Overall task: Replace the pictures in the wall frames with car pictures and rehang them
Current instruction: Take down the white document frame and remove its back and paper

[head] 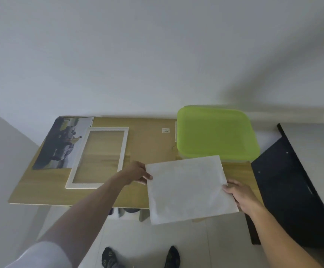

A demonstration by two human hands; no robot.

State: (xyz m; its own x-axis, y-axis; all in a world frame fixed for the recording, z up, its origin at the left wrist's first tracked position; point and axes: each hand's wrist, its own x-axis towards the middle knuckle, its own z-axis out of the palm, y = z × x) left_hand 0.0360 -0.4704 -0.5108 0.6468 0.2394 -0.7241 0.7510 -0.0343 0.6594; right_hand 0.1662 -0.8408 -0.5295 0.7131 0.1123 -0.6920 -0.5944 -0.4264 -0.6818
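Observation:
I hold a white sheet [188, 188], blank side up, over the front right of the wooden table [149, 144]. My left hand [138, 174] grips its left edge and my right hand [240, 194] grips its right edge. A white picture frame [99, 157] lies flat on the table to the left, with nothing inside its border and the wood showing through. Partly under the frame's left side lies a car picture [60, 144], face up, at the table's back left.
A clear box with a green lid [215, 132] stands at the back right of the table, just behind the sheet. A black panel [292, 186] lies to the right of the table. A small label [165, 130] sits near the back edge. White walls stand behind and left.

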